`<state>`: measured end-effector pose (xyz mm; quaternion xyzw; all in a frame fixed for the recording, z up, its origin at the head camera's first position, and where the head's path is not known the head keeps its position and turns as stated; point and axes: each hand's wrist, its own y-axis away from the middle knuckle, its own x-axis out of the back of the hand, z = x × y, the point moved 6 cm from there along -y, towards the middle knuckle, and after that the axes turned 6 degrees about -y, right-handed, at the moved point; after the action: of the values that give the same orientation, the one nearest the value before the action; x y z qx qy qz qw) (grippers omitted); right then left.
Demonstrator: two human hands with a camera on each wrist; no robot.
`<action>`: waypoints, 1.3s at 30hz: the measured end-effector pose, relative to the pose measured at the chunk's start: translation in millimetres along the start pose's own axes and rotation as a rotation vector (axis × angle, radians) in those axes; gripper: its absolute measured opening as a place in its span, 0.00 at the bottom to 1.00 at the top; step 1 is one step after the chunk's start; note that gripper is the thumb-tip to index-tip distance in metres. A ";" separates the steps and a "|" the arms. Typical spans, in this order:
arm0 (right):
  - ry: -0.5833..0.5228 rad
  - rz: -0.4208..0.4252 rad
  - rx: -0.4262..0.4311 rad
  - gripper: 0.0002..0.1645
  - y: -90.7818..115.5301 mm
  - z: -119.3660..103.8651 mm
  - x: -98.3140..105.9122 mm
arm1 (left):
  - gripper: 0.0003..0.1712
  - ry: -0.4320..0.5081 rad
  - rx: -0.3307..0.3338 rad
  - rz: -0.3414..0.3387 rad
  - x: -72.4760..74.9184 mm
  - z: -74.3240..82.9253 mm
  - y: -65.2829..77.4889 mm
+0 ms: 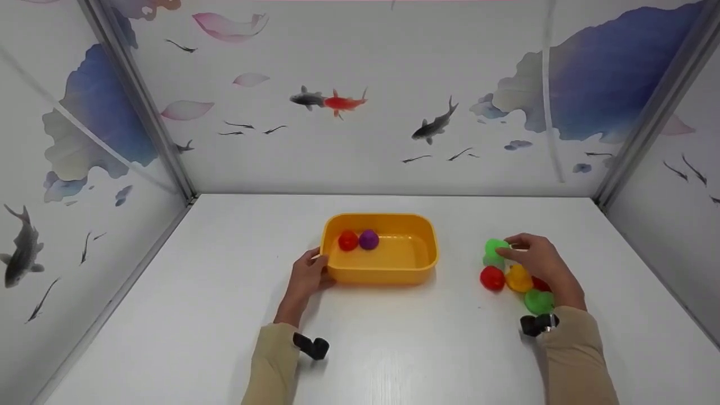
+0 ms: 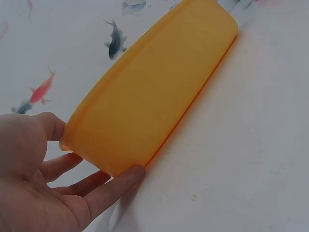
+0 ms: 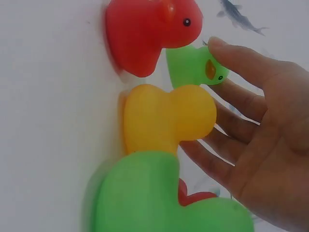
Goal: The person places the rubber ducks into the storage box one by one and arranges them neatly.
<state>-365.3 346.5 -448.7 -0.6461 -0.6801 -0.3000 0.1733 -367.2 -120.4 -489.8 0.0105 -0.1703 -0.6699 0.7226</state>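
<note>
A yellow plastic basin (image 1: 382, 275) stands on the white table, with a red ball-like toy (image 1: 348, 241) and a purple one (image 1: 369, 239) inside near its left end. My left hand (image 1: 306, 275) holds the basin's left end; in the left wrist view the thumb is at the rim and the fingers (image 2: 113, 191) lie along the outer wall. To the right, my right hand (image 1: 540, 261) pinches the head of a green rubber duck (image 3: 183, 67) between thumb and fingers. Nearer me sit a red duck (image 3: 133, 36), a yellow duck (image 3: 149, 118) and another green duck (image 3: 137, 193).
Another red toy (image 3: 200, 197) is partly hidden behind the nearer green duck and by the right hand. White panels (image 1: 360, 157) printed with fish and leaves enclose the table (image 1: 388, 343) at the back and both sides. A black wrist camera (image 1: 312, 346) sits on each sleeve.
</note>
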 end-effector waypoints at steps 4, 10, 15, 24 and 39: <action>-0.024 0.020 0.010 0.48 2.5 -9.2 -0.1 | 0.29 0.003 -0.017 -0.005 0.4 0.0 0.5; -0.056 0.058 0.039 0.48 2.6 -26.0 -2.1 | 0.29 0.009 -0.026 -0.003 1.2 0.1 1.1; -0.088 0.072 0.078 0.46 1.1 -44.1 -8.6 | 0.29 0.007 -0.009 -0.008 0.2 -0.3 1.0; -0.159 0.060 0.148 0.42 -5.7 -68.9 -32.0 | 0.29 0.006 0.013 -0.007 -0.9 0.7 1.2; -0.282 -0.027 0.197 0.36 -12.2 -110.6 -72.2 | 0.28 -0.001 -0.004 0.008 0.3 0.9 1.0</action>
<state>-386.5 220.8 -411.9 -0.6525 -0.7324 -0.1407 0.1348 -366.4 -120.4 -488.7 0.0079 -0.1692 -0.6673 0.7253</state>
